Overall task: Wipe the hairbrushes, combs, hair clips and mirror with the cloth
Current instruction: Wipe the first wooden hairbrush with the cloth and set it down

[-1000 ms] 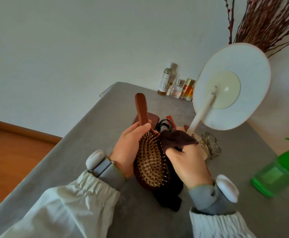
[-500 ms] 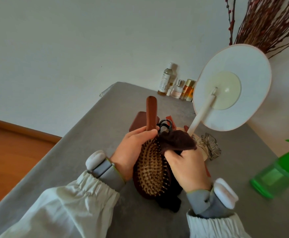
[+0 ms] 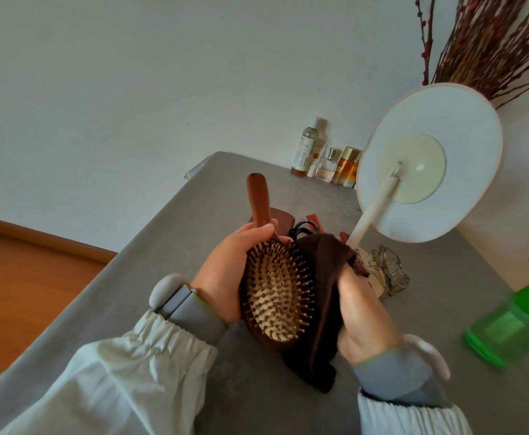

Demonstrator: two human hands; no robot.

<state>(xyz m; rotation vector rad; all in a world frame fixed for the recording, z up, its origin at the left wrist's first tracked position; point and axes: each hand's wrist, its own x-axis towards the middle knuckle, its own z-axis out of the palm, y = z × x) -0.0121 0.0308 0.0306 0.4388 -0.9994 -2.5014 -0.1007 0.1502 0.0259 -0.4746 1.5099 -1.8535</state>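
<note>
My left hand [image 3: 225,271] grips a wooden paddle hairbrush [image 3: 275,296] by the neck, bristles facing me, handle pointing away. My right hand [image 3: 360,312] holds a dark brown cloth [image 3: 319,277] against the brush head's right side; the cloth hangs down below the brush. Behind the brush lie a second brown brush [image 3: 285,219], a black hair clip [image 3: 302,229] and an orange comb [image 3: 315,221], partly hidden. A wire hair clip [image 3: 389,274] sits by the base of the round white mirror [image 3: 429,161], which shows its back.
A green spray bottle [image 3: 514,321] stands at the right on the grey table [image 3: 162,277]. Several bottles [image 3: 326,158] line the back edge by the wall. Dried branches [image 3: 492,42] rise behind the mirror. Wooden floor lies beyond the table's left edge.
The brush handle has swung from upright-right back toward the left. My right hand with the cloth has slid down along the brush head's right side.
</note>
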